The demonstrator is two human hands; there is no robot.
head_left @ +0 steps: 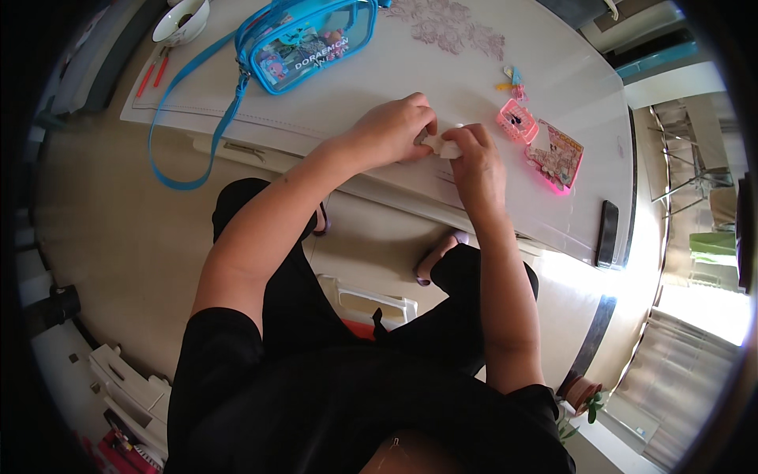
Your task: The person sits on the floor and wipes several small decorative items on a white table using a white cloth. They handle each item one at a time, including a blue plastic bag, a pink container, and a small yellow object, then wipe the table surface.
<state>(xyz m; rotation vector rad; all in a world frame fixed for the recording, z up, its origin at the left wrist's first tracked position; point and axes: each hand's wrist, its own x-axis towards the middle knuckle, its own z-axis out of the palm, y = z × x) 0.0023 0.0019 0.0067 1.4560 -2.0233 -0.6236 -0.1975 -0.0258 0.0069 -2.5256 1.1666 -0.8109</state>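
Note:
Over the near edge of the table (379,186), my two hands meet at a small white, paper-like piece (449,149). My left hand (397,130) is closed, its thumb and fingertips pinching the left side of the piece. From the other side my right hand (480,164) pinches it too, with fingers curled down. What the white piece is exactly cannot be made out, as fingertips cover part of it. To the right of my right hand are a small pink basket (517,120) with dark bits inside and a pink-edged tray (559,186) with a patterned card (559,154).
A clear bag with blue trim (308,47) stands at the back left, its blue strap (170,150) hanging over the table edge. Beyond it are a bowl (180,24) and two red sticks (154,75). Small colourful clips (513,81) lie behind the basket. A black phone (606,233) rests far right.

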